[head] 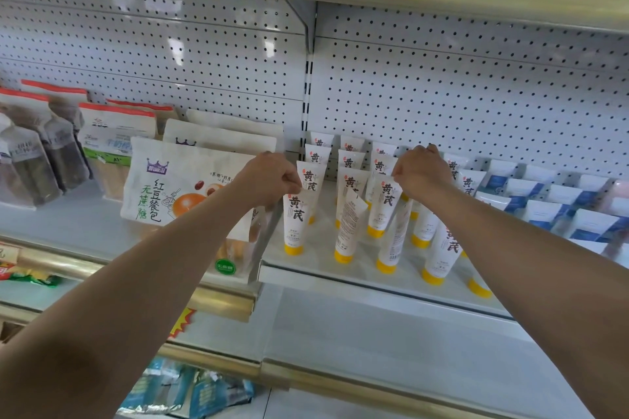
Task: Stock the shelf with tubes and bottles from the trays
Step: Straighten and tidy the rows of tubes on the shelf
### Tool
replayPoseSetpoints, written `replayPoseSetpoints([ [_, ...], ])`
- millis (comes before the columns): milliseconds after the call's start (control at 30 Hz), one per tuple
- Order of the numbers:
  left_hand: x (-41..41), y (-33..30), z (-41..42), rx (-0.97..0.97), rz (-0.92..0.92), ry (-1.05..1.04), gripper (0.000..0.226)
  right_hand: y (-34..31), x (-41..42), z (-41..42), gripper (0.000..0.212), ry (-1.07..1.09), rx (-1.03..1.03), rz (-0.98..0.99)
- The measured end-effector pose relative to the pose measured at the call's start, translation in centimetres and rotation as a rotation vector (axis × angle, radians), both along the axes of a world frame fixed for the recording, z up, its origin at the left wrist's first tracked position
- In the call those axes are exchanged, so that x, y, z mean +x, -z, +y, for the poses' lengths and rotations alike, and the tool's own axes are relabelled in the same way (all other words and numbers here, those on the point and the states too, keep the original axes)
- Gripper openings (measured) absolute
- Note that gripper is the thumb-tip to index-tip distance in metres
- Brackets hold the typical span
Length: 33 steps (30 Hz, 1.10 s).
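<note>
Several white tubes with yellow caps stand cap-down in rows on the shelf (357, 277). My left hand (267, 178) pinches the crimped top of the front-left tube (295, 224). My right hand (420, 172) pinches the top of another white tube (383, 207) in the middle rows. One tube (349, 231) at the front shows its printed back and leans a little. More tubes of the same kind stand behind and to the right, some hidden by my right forearm. No tray is in view.
White snack bags (170, 187) stand on the left shelf section, close to my left hand. Darker pouches (41, 160) stand farther left. White-and-blue tubes (544, 207) fill the shelf to the right. A pegboard back wall (442, 95) rises behind, and another shelf hangs above.
</note>
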State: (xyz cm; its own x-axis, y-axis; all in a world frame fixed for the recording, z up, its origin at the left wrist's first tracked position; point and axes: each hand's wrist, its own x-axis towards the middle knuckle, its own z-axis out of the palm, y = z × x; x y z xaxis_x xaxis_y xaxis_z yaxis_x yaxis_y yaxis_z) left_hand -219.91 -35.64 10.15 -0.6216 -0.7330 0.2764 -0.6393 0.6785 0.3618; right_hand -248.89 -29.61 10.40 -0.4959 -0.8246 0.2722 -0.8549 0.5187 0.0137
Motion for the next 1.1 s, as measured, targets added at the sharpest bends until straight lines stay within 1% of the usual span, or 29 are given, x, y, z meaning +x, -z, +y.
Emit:
replayPoseSetpoints([
  [333, -0.1, 0.2, -0.1, 0.026, -0.003, -0.028, 0.004, -0.2, 0.7, 0.9, 0.02, -0.035, 0.015, 0.027],
  [467, -0.1, 0.1, 0.0, 0.031, 0.0, -0.058, 0.003, -0.6, 0.6, 1.0, 0.021, -0.043, 0.0, -0.016],
  [633, -0.2, 0.3, 0.1, 0.028, 0.008, -0.086, 0.021, -0.9, 0.6, 1.7, 0.027, -0.053, -0.024, -0.053],
  [733, -0.4, 0.3, 0.1, 0.021, 0.02, -0.105, 0.031, -1.3, 0.6, 2.5, 0.028, -0.066, -0.057, -0.115],
  [800, -0.8, 0.0, 0.3, -0.016, 0.032, -0.136, 0.034, -1.8, 0.5, 3.0, 0.026, -0.078, -0.071, -0.146],
  [900, -2.0, -0.4, 0.7, -0.069, 0.061, -0.159, 0.041, -2.5, 0.4, 3.8, 0.029, -0.112, -0.074, -0.175],
  [967, -3.2, -0.8, 1.3, -0.092, 0.084, -0.135, 0.05, -3.0, 0.6, 4.4, 0.036, -0.11, -0.055, -0.156],
  [1033, -4.6, -1.2, 2.1, -0.094, 0.059, -0.113, 0.064, -3.5, 1.1, 4.9, 0.045, -0.087, -0.038, -0.125],
  [1100, -6.0, -1.4, 3.0, -0.076, -0.001, -0.119, 0.065, -4.0, 1.5, 5.5, 0.052, -0.066, -0.028, -0.109],
])
